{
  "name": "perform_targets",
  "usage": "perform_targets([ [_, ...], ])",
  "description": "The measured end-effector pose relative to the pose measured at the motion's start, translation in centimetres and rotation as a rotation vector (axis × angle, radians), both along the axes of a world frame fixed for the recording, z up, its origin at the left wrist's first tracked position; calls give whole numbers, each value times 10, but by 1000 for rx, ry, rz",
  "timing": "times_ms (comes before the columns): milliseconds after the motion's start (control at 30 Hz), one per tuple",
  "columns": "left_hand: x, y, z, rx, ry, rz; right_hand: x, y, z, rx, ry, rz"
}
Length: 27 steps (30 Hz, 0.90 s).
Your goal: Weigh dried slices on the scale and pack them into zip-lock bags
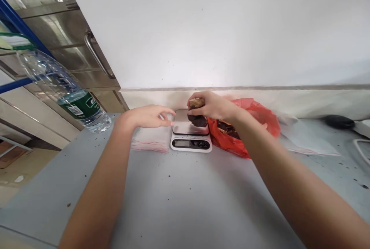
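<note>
A small white kitchen scale (190,143) with a steel platform stands at the far middle of the grey table (185,195). A dark brown piece (199,120) lies on its platform. My right hand (212,105) hovers over the scale, its fingers closed on a tan-brown chunk (196,103). My left hand (150,116) lies flat, fingers stretched out, over a stack of small clear bags with red strips (152,141) just left of the scale. A red plastic bag (245,127) holding more dark pieces sits right of the scale, under my right wrist.
A large clear water bottle with a green label (69,95) lies tilted at the table's left edge. Steel cabinets (72,44) stand at the left. A white wall runs behind. Clear plastic sheets (303,137), a black object (337,121) and a white item (362,125) lie at the far right.
</note>
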State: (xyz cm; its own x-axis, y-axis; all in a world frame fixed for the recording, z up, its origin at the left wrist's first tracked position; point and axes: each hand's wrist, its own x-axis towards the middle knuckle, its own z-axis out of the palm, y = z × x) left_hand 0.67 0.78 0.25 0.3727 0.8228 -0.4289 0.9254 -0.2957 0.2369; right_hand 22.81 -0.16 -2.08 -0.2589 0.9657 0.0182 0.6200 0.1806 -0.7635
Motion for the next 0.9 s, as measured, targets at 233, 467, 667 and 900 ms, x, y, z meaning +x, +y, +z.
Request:
perform_targets([
  [233,5,12,-21,-83,55,-9,-18,18,-40,70,-65,-74],
  [467,23,9,-33,-73,62,70,-10,16,-48,92,-64,-52],
  [667,30,7,-37,-49,61,115,-7,14,-47,126,-57,10],
  [900,27,6,-33,-29,70,84,4,13,-45,136,-56,54],
])
